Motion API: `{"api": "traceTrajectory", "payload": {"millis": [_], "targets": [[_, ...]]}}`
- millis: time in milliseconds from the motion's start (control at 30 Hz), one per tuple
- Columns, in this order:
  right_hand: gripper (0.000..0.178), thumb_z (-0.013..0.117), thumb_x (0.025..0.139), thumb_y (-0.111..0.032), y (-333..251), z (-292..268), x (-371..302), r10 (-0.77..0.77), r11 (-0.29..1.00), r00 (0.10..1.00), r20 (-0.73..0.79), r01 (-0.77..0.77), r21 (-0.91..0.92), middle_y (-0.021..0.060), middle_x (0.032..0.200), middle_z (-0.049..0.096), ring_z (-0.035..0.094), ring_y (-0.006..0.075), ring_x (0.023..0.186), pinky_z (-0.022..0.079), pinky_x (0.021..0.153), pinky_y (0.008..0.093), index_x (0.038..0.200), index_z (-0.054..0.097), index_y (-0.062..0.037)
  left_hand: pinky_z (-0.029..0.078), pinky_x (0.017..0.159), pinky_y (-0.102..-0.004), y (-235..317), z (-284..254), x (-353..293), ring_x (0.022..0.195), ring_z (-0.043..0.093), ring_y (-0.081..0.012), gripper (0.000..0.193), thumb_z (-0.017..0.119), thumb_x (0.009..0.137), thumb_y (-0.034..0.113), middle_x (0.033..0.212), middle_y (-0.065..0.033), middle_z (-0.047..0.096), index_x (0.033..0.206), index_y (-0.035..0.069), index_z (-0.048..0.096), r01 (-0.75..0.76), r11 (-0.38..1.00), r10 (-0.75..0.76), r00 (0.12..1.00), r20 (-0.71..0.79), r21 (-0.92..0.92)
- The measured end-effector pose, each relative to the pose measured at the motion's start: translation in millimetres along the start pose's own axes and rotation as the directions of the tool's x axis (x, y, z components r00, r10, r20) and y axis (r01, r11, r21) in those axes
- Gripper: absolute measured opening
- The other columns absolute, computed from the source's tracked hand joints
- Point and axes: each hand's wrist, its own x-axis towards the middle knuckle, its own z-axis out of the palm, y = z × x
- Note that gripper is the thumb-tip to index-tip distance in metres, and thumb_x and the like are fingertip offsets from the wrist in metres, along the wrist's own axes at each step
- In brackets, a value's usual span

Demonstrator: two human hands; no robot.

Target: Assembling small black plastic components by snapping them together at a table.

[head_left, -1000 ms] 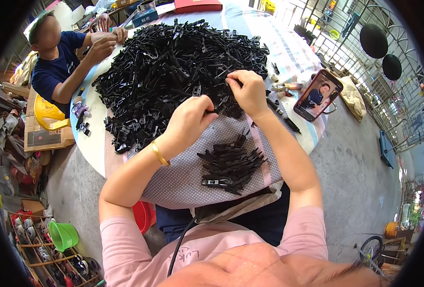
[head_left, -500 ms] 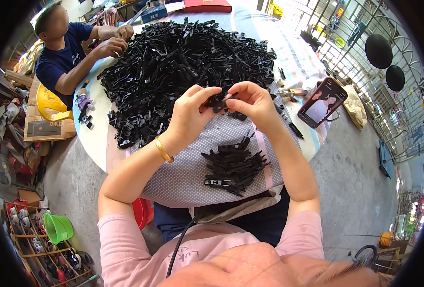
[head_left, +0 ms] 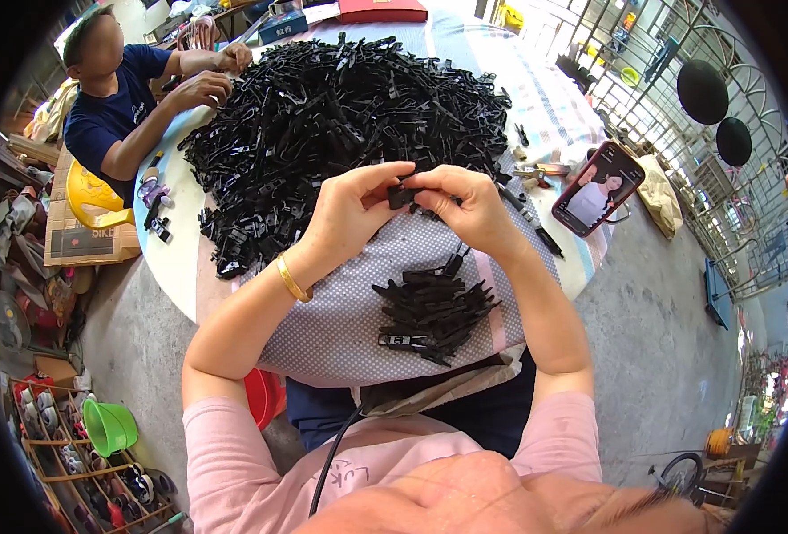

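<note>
1. A black clip (head_left: 400, 196) is pinched by the fingertips of the left hand (head_left: 345, 214) and of the right hand (head_left: 474, 206).
2. Beyond both hands, a large clip heap (head_left: 349, 116) is spread.
3. Nearer the body, below the right hand, a smaller clip bunch (head_left: 434, 313) is laid.

Black clip (head_left: 400, 197) — held up near jumbled black heap (head_left: 340, 116) — smaller stack (head_left: 436, 307) nearer.

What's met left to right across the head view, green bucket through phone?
Green bucket → gold bracelet → left hand → small black piece at the fingertips → right hand → phone.
</note>
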Motion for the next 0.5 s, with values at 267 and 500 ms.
{"api": "traceTrajectory", "payload": {"millis": [267, 500], "targets": [[0.016, 0.066, 0.075, -0.004, -1, 2, 0, -0.217, 0.916, 0.969, -0.115, 0.161, -0.368, 0.0111, 0.079, 0.063, 0.061, 0.0211, 0.069, 0.049, 0.064, 0.0276, 0.091, 0.065, 0.0003, 0.050, 0.078, -0.0228, 4, -4, 1, 0.087, 0.061, -0.0099, 0.036, 0.064, 0.074, -0.003, 0.094, -0.0069, 0.065, 0.110, 0.000, 0.060, 0.135, 0.949, -0.125, 0.991, 0.054, -0.284], [0.024, 0.066, 0.077, -0.005, 0, 8, -1, -0.019, 0.999, 0.994, -0.112, 0.013, -0.052, 0.0109, 0.088, 0.062, 0.062, 0.0193, 0.080, 0.051, 0.069, 0.0283, 0.100, 0.061, 0.0019, 0.050, 0.078, -0.0227, -1, -4, 0, 0.086, 0.061, -0.0112, 0.041, 0.066, 0.076, -0.001, 0.094, -0.0104, 0.065, 0.116, 0.000, 0.056, 0.120, 0.981, -0.124, 0.992, -0.018, -0.154]]}}
